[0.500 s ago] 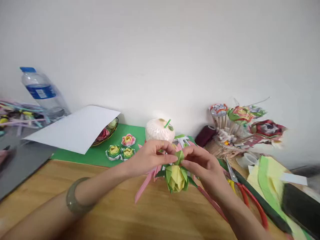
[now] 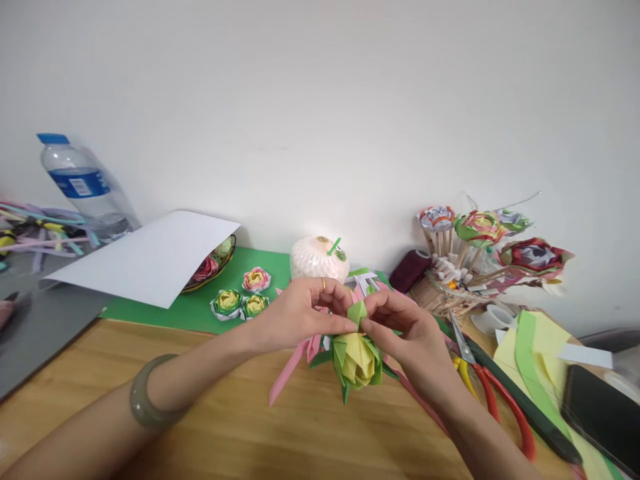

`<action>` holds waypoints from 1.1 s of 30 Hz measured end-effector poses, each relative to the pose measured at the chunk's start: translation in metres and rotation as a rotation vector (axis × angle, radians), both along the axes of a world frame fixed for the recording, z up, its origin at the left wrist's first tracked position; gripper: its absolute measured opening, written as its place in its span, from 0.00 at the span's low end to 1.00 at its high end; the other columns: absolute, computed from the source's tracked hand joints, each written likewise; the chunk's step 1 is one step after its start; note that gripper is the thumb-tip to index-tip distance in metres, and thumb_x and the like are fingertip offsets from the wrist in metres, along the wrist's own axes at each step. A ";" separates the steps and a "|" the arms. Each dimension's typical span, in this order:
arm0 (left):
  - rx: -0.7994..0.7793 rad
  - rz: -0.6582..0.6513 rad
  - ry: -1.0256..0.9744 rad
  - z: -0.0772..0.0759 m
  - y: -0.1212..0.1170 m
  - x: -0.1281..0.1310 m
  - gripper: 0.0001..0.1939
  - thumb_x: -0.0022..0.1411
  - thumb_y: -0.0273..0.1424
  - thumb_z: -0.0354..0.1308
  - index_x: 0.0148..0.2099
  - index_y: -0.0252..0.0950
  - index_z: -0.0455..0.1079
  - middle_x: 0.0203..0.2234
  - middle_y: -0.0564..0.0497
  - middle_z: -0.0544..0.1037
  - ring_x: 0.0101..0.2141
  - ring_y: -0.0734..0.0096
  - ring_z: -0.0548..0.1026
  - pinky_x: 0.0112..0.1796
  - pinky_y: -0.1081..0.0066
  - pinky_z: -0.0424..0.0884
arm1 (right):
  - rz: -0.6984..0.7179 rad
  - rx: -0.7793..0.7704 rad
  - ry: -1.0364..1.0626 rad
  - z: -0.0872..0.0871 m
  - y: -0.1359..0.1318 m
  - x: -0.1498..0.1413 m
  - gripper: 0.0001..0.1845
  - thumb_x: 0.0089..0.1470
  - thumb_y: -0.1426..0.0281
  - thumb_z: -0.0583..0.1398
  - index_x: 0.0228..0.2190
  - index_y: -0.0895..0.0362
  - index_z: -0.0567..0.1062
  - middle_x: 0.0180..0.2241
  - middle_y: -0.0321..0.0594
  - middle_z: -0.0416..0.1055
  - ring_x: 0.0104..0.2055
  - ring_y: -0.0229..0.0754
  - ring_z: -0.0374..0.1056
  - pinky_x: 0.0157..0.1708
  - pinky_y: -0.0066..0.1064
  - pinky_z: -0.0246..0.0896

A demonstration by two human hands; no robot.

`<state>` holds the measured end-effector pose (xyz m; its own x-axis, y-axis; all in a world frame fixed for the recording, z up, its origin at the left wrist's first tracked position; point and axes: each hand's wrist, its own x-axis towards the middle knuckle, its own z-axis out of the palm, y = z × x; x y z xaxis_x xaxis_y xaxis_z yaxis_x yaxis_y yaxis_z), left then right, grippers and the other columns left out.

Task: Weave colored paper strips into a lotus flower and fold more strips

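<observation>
Between my two hands is a folded paper flower [image 2: 357, 360] with a yellow middle and green outer petals. My left hand [image 2: 300, 315], a ring on one finger, pinches the left side of an upright light-green petal [image 2: 357, 311] at the flower's top. On the petal's other side, the fingertips of my right hand [image 2: 407, 327] press it too. Pink paper strips [image 2: 286, 377] stick out behind and beneath the flower, partly hidden by my hands. Three small finished paper flowers [image 2: 255, 306] lie on green paper [image 2: 195, 320] to the left of my left hand.
Red-handled scissors [image 2: 493, 393] and a dark green stick-like object [image 2: 537, 413] lie right of my right arm. Nearby are paper sheets [image 2: 543, 347], a black phone [image 2: 600, 407], a thread spool [image 2: 410, 270] and a pot of paper flowers [image 2: 435, 293]. A bottle [image 2: 80, 180] stands back left.
The flower has tilted slightly, showing more of its yellow middle and a dark green tip below. Both hands stay on the top petal, nearly in place.
</observation>
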<state>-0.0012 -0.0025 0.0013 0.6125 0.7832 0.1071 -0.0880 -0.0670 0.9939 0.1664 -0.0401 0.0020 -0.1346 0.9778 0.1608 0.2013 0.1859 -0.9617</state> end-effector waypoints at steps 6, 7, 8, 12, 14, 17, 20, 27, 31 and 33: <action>0.013 0.030 -0.008 0.001 -0.001 0.001 0.05 0.47 0.25 0.61 0.30 0.33 0.67 0.24 0.55 0.71 0.26 0.79 0.68 0.30 0.76 0.64 | 0.001 0.091 -0.048 -0.006 0.000 0.001 0.04 0.47 0.71 0.59 0.23 0.56 0.67 0.23 0.32 0.65 0.25 0.33 0.61 0.24 0.24 0.57; 0.017 0.039 -0.005 0.001 -0.001 0.001 0.05 0.48 0.25 0.61 0.30 0.33 0.68 0.24 0.55 0.71 0.26 0.79 0.68 0.29 0.76 0.64 | -0.003 0.117 -0.059 -0.008 0.000 0.001 0.04 0.47 0.72 0.58 0.23 0.56 0.67 0.23 0.32 0.65 0.25 0.34 0.62 0.24 0.24 0.58; 0.022 0.047 -0.002 0.001 -0.002 0.001 0.05 0.48 0.25 0.60 0.30 0.33 0.68 0.24 0.55 0.71 0.26 0.79 0.68 0.29 0.76 0.64 | -0.010 0.147 -0.071 -0.009 0.000 0.002 0.04 0.47 0.73 0.58 0.23 0.56 0.67 0.24 0.33 0.65 0.26 0.34 0.62 0.25 0.24 0.58; 0.056 0.084 0.015 0.003 -0.004 0.002 0.04 0.48 0.24 0.60 0.28 0.33 0.67 0.22 0.56 0.70 0.25 0.80 0.67 0.28 0.76 0.63 | -0.063 0.269 -0.126 -0.012 -0.001 0.001 0.04 0.46 0.74 0.58 0.24 0.55 0.66 0.23 0.33 0.65 0.26 0.35 0.63 0.27 0.25 0.59; 0.067 0.097 0.026 0.005 -0.005 0.002 0.04 0.48 0.24 0.60 0.28 0.33 0.67 0.22 0.56 0.70 0.25 0.79 0.67 0.28 0.76 0.63 | -0.077 0.302 -0.143 -0.011 -0.002 0.001 0.04 0.46 0.75 0.58 0.24 0.55 0.67 0.23 0.33 0.65 0.26 0.35 0.63 0.27 0.26 0.58; 0.052 0.077 0.025 0.005 -0.004 0.001 0.04 0.48 0.24 0.60 0.28 0.33 0.67 0.22 0.55 0.70 0.25 0.79 0.67 0.28 0.76 0.63 | -0.054 0.252 -0.108 -0.010 -0.002 0.002 0.03 0.46 0.74 0.59 0.24 0.56 0.68 0.24 0.33 0.66 0.27 0.35 0.62 0.27 0.26 0.58; 0.000 -0.001 -0.014 0.003 -0.002 0.000 0.04 0.48 0.24 0.60 0.28 0.33 0.67 0.23 0.55 0.71 0.26 0.79 0.68 0.29 0.76 0.63 | 0.019 0.051 -0.002 -0.007 -0.002 0.003 0.04 0.47 0.70 0.60 0.24 0.57 0.70 0.22 0.33 0.65 0.25 0.34 0.61 0.25 0.25 0.56; -0.084 -0.067 -0.052 -0.003 0.005 -0.002 0.04 0.49 0.24 0.60 0.31 0.32 0.69 0.25 0.55 0.71 0.28 0.80 0.68 0.32 0.76 0.64 | 0.156 -0.210 0.160 -0.007 0.000 0.009 0.05 0.45 0.68 0.63 0.25 0.56 0.74 0.23 0.32 0.67 0.26 0.33 0.61 0.26 0.23 0.56; -0.079 -0.121 -0.045 -0.001 0.004 -0.001 0.03 0.50 0.23 0.58 0.30 0.32 0.69 0.25 0.55 0.71 0.28 0.80 0.68 0.31 0.76 0.64 | 0.167 -0.218 0.173 -0.009 0.001 0.008 0.04 0.45 0.69 0.62 0.24 0.57 0.73 0.22 0.32 0.68 0.26 0.33 0.62 0.26 0.23 0.55; -0.075 -0.106 -0.037 0.001 0.002 -0.001 0.02 0.50 0.24 0.58 0.29 0.32 0.69 0.24 0.55 0.71 0.26 0.80 0.68 0.30 0.76 0.64 | 0.148 -0.199 0.162 -0.008 0.000 0.007 0.04 0.45 0.69 0.62 0.23 0.57 0.72 0.22 0.32 0.67 0.24 0.33 0.61 0.25 0.24 0.55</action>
